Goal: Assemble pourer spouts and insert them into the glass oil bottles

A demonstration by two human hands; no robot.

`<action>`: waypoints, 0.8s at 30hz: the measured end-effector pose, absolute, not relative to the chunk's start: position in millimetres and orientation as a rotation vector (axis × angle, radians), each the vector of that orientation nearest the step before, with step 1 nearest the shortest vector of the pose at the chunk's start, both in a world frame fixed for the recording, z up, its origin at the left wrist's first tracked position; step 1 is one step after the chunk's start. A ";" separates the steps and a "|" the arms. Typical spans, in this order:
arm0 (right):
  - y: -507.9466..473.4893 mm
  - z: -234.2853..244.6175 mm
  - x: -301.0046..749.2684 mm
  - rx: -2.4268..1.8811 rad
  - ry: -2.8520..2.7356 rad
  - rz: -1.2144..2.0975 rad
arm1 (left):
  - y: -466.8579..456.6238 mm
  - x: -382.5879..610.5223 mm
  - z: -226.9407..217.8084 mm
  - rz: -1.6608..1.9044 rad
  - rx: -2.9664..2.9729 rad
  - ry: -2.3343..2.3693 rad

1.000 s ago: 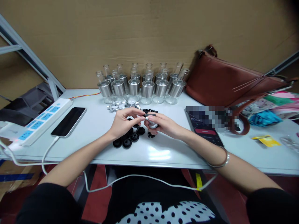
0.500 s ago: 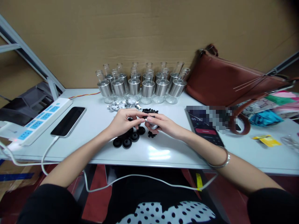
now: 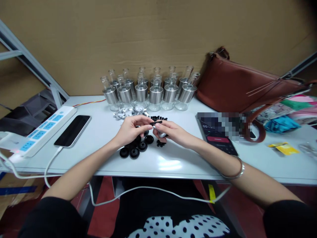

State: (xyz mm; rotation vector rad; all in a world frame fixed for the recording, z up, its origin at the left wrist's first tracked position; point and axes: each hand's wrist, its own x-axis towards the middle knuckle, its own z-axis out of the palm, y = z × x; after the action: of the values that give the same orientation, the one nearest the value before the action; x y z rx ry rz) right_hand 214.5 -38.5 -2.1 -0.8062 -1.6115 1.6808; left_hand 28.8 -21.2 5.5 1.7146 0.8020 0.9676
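Both hands meet over the middle of the table. My left hand [image 3: 133, 129] is closed, its fingertips pinching a small black strip-shaped piece [image 3: 156, 122]. My right hand [image 3: 173, 133] is closed around a silver metal piece [image 3: 161, 134], mostly hidden by the fingers, and touches the strip too. Below my left hand lie several round black caps [image 3: 134, 152]. Small black pieces [image 3: 160, 143] lie near my right hand, with more small black pieces [image 3: 158, 118] just behind. Beyond my left hand is a pile of silver metal parts [image 3: 121, 113].
Several glass bottles with metal sleeves [image 3: 156, 95] stand in rows at the back. To the right are a large phone [image 3: 220, 148], a brown bag [image 3: 237, 82] and a yellow packet [image 3: 287, 149]. On the left lie another phone [image 3: 73, 130] and a power strip [image 3: 47, 130].
The black strip now shows more plainly between my fingertips, tilted up at its right end. Both hands stay nearly in place.
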 end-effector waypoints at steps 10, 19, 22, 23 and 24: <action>-39.5 -0.6 217.0 -0.739 -1.512 1.891 | -22.8 29.5 3.1 1.027 1.710 0.762; -37.2 -4.5 217.1 -0.763 -1.467 1.940 | -20.7 26.6 6.0 1.072 1.930 0.776; -37.1 -4.2 216.8 -0.785 -1.469 1.914 | -19.7 26.7 3.6 1.076 1.932 0.767; -37.1 -3.7 216.7 -0.793 -1.462 1.901 | -19.4 27.0 2.4 1.080 1.921 0.761; -37.2 -2.9 216.7 -0.802 -1.454 1.884 | -19.2 27.4 1.2 1.082 1.905 0.752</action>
State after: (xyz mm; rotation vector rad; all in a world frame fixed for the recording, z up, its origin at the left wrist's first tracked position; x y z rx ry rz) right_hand 216.7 -37.2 -2.9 -0.8018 -1.4540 1.8838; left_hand 27.4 -19.2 1.2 1.9046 0.7517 1.0819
